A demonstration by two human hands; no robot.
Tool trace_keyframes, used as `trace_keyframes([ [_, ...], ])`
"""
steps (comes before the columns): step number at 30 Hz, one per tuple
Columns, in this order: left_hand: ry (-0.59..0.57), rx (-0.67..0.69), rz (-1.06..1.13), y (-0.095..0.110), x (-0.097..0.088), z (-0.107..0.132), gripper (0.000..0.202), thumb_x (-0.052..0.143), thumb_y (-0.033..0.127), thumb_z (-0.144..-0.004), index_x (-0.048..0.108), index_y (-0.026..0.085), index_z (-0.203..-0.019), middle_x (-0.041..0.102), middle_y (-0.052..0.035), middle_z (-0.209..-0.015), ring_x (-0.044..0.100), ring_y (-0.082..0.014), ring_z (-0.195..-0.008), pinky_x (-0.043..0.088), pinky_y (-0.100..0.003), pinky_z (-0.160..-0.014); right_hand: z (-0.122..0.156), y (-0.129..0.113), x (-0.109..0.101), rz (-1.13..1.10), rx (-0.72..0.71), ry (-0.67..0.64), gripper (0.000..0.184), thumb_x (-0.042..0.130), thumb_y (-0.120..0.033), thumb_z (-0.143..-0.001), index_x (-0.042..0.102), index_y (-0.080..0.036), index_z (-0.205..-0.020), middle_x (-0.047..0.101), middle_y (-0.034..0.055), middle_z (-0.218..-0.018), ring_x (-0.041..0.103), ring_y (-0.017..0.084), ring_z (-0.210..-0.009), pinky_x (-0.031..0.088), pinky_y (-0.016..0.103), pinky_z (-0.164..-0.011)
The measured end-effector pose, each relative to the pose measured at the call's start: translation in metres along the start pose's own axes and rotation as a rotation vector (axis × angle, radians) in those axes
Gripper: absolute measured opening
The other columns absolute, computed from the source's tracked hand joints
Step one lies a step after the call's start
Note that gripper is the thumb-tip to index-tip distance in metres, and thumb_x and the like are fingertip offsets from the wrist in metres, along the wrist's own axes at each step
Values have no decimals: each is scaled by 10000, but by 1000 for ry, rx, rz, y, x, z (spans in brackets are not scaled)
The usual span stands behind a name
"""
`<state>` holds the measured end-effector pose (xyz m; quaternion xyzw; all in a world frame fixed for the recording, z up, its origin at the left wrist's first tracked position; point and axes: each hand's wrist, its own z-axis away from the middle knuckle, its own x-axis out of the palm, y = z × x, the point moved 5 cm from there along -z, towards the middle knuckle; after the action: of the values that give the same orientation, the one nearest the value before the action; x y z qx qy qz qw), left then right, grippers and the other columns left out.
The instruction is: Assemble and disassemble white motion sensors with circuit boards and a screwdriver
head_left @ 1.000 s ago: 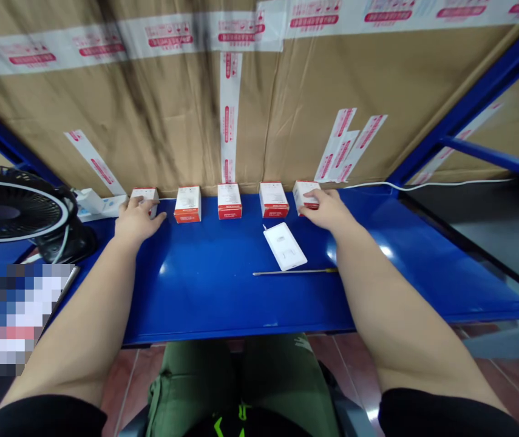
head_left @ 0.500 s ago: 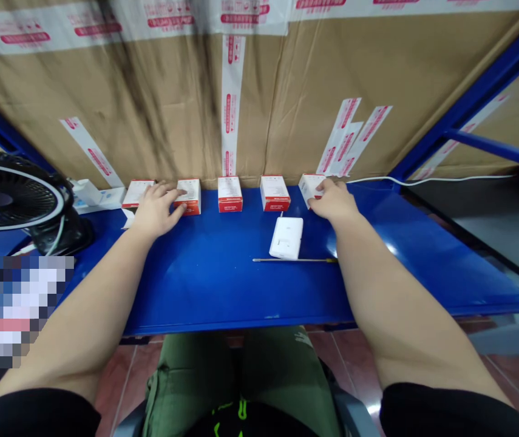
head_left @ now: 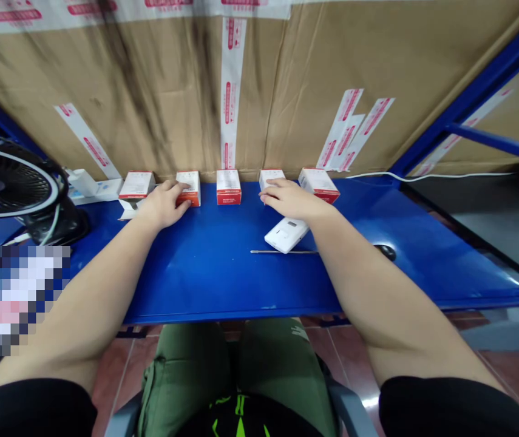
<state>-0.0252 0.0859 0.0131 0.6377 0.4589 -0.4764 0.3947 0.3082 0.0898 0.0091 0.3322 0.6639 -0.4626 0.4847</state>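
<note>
My right grip lies flat on the fourth box, hold unclear, with the white device just below it, long axis toward upper right; my left grip rests on the second box, hold unclear.

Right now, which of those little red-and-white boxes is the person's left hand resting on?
The second box from the left: the left hand lies against its top. The right hand is on the fourth box instead, and the middle box stands untouched between them.

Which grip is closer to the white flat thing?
Right: the right grip sits just behind the white flat thing. The left grip is far to its left, on a red-and-white box.
</note>
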Motion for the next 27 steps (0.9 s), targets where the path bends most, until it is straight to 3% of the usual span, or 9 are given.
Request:
trace_keyframes([
  [4,86,46,-48,12,-4,4,526,583,414,-1033,641,269,-1535,594,-147,-1650,505,-422,-1578,431,-653,-1297,1,8,-2,-10,-22,40,405,559,-454,-1102,859,-269,-1302,623,135,-1657,569,392,-1561,387,610,-1361],
  [7,120,209,-3,35,-6,5,511,556,351,-1057,645,245,-1549,586,-157,-1673,517,-391,-1579,421,-619,-1313,-2,15,0,-52,-2,82,367,565,-388,-1098,869,-288,-1278,655,122,-1620,575,385,-1558,388,623,-1361],
  [10,67,324,30,59,-3,-2,525,539,305,-1071,627,241,-1585,539,-150,-1724,535,-361,-1577,436,-566,-1321,-6,20,3,-73,-14,124,350,591,-283,-1060,877,-306,-1261,684,106,-1579,612,376,-1520,406,619,-1355],
  [15,-88,313,14,89,3,-24,511,542,225,-1063,640,254,-1564,653,-112,-1614,692,-316,-1408,559,-477,-1209,-7,28,7,-68,-47,157,359,622,-224,-1012,882,-309,-1244,707,109,-1536,664,383,-1446,460,627,-1312],
  [20,-71,308,11,116,7,-34,386,524,144,-1057,747,211,-1365,768,-140,-1371,764,-311,-1264,609,-423,-1090,-5,29,7,-84,-1,163,379,614,-186,-1008,880,-308,-1249,682,107,-1572,635,379,-1483,434,626,-1328],
  [27,-56,244,8,133,13,-39,386,469,117,-1070,743,201,-1329,757,-150,-1368,767,-309,-1235,608,-426,-1056,0,20,5,-95,-35,174,391,579,-161,-1028,838,-246,-1308,707,153,-1532,640,361,-1470,451,611,-1313],
])
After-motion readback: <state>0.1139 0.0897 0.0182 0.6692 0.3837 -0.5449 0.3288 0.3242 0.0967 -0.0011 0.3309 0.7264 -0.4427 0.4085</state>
